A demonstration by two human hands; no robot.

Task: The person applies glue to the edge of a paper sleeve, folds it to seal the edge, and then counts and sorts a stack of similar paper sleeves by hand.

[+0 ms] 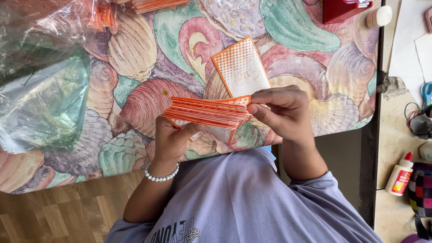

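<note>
My left hand (173,139) grips a thick stack of orange-and-white folded paper envelopes (207,112) from below, thumb on its near edge. A pearl bracelet (161,175) circles that wrist. My right hand (283,110) pinches the stack's right end, fingertips on the top envelope. One single envelope with an orange dotted pattern (240,67) lies flat on the table just beyond the stack.
The table has a shell-patterned cloth (148,58). Clear plastic bags (42,85) lie at the left, with more orange envelopes (155,4) at the top edge. A red box (342,9) sits top right. A glue bottle (399,174) stands on a side surface at right.
</note>
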